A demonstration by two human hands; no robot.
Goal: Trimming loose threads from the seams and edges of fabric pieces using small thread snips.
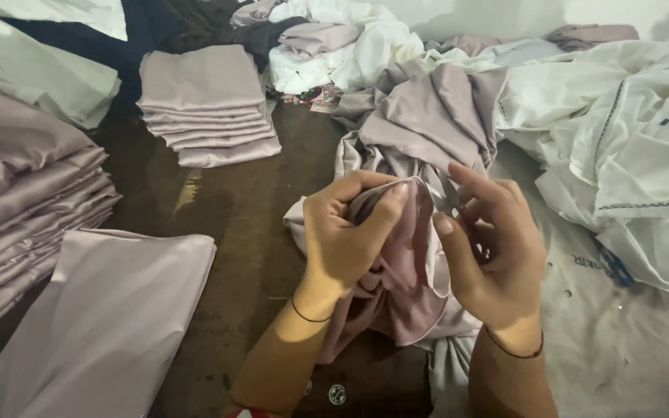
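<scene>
Up top, a neat stack of folded mauve cloths [207, 104] sits on the dark brown table [241, 209]. On the left edge, a taller pile of folded mauve fabric [21, 209], and just below it a single flat mauve piece [110, 310]. To the right, rumpled white sheets with dark stitched trim [621, 139] spread wide. Far back, a tangled white and mauve heap [327, 42].
</scene>
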